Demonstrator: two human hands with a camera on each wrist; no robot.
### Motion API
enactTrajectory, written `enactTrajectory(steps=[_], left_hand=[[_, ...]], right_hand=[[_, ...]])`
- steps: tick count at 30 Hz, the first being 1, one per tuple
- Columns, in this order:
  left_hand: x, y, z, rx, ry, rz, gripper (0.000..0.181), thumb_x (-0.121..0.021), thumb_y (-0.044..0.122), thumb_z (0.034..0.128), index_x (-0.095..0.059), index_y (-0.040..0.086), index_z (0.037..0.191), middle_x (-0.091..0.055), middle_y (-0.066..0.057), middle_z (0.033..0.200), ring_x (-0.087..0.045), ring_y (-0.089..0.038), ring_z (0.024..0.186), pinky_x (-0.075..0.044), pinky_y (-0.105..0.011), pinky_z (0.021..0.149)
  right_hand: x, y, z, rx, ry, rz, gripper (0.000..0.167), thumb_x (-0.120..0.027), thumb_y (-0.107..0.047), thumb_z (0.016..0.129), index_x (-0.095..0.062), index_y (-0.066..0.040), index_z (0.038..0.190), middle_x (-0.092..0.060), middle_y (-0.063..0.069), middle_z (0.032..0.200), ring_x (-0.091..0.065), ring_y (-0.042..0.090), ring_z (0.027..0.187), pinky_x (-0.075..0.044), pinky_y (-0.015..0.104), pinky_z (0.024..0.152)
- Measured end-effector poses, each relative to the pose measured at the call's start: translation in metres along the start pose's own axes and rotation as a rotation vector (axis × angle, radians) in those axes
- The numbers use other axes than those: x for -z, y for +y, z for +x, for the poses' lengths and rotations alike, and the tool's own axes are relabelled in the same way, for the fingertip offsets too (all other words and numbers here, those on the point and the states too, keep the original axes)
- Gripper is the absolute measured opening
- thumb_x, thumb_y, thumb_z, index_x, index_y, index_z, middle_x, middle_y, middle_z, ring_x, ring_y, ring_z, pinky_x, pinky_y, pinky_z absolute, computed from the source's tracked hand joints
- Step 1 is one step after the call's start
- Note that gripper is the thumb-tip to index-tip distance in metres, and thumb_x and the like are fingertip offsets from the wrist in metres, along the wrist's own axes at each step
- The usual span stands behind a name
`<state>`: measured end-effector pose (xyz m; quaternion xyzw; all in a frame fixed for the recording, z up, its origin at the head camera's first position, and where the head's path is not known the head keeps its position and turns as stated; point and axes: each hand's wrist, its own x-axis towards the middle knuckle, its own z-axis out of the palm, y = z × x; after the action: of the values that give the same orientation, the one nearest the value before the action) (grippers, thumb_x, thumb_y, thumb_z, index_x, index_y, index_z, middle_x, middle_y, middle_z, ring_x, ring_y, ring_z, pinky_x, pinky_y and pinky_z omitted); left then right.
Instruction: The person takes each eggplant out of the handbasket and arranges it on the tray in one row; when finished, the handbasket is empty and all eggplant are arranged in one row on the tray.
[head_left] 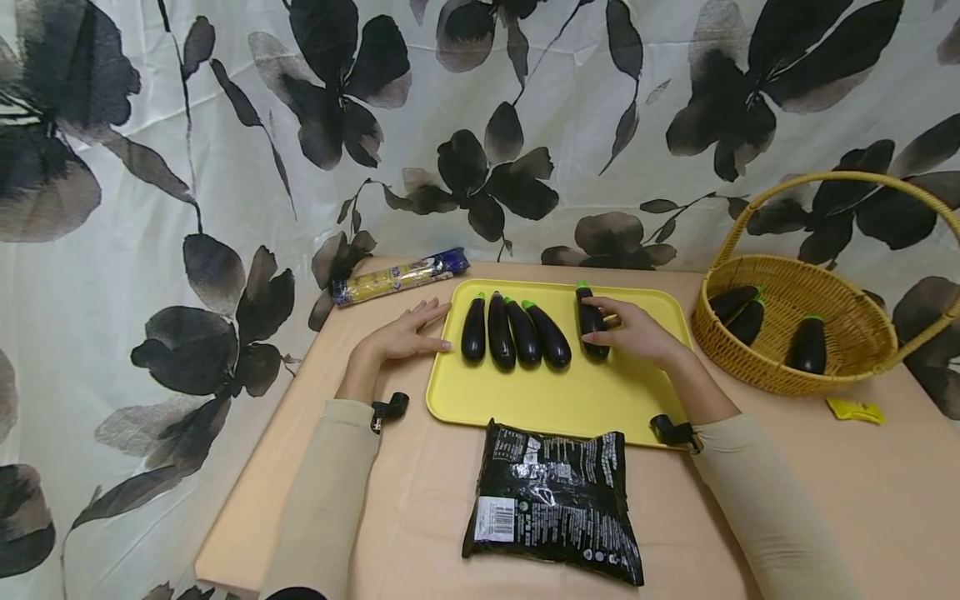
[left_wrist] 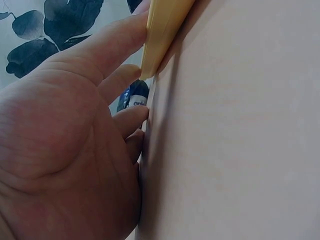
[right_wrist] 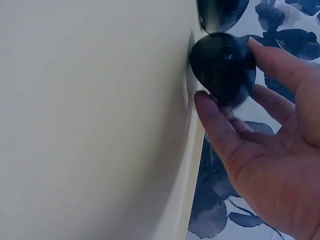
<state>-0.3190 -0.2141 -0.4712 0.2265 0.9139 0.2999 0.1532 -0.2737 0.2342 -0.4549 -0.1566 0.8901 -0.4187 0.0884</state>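
Observation:
On the yellow tray (head_left: 510,400), several dark eggplants (head_left: 501,332) with green tops lie side by side. Toward the tray's right part, my right hand (head_left: 633,332) holds another eggplant (head_left: 592,325) between thumb and fingers. The right wrist view shows the rounded bottom of that held eggplant (right_wrist: 222,70), pinched close to the tray surface. At the tray's left edge rests my left hand (head_left: 405,333), fingers extended, thumb on the rim. In the left wrist view the thumb and a finger touch the tray's rim (left_wrist: 162,35), and the palm is bare.
A wicker basket (head_left: 750,367) with a tall handle stands at the right, holding 3 eggplants (head_left: 808,346). Beside it lies a small yellow packet (head_left: 855,411). A black bag (head_left: 555,504) lies in front of the tray. Behind, left, is a blue-and-yellow package (head_left: 401,277).

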Motion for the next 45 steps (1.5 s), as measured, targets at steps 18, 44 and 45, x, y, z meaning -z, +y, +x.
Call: enactTrajectory(steps=[18, 44, 45], left_hand=[[-0.001, -0.001, -0.002, 0.010, 0.004, -0.027, 0.092, -0.074, 0.056, 0.0920, -0.027, 0.031, 0.167, -0.006, -0.006, 0.177, 0.005, -0.028, 0.164, 0.006, -0.053, 0.133], [0.000, -0.002, 0.000, -0.002, 0.001, 0.001, 0.092, -0.072, 0.058, 0.0928, -0.026, 0.030, 0.167, -0.007, -0.006, 0.177, 0.004, -0.028, 0.164, 0.005, -0.052, 0.133], [0.000, -0.002, -0.001, 0.000, 0.000, 0.002, 0.092, -0.072, 0.058, 0.0927, -0.026, 0.030, 0.167, -0.007, -0.006, 0.177, 0.004, -0.028, 0.164, 0.005, -0.052, 0.133]], right_hand=[[-0.003, -0.005, -0.004, 0.014, -0.066, 0.055, 0.047, -0.063, -0.022, 0.105, -0.057, -0.006, 0.149, -0.061, 0.026, 0.132, -0.064, 0.027, 0.085, -0.059, 0.037, 0.067], [-0.004, -0.010, -0.007, 0.010, -0.092, 0.070, 0.051, -0.065, -0.025, 0.105, -0.054, -0.005, 0.151, -0.067, 0.025, 0.129, -0.065, 0.028, 0.087, -0.058, 0.038, 0.071], [-0.005, -0.010, -0.006, 0.011, -0.093, 0.071, 0.051, -0.065, -0.025, 0.105, -0.055, -0.005, 0.150, -0.067, 0.025, 0.129, -0.065, 0.027, 0.088, -0.058, 0.038, 0.071]])
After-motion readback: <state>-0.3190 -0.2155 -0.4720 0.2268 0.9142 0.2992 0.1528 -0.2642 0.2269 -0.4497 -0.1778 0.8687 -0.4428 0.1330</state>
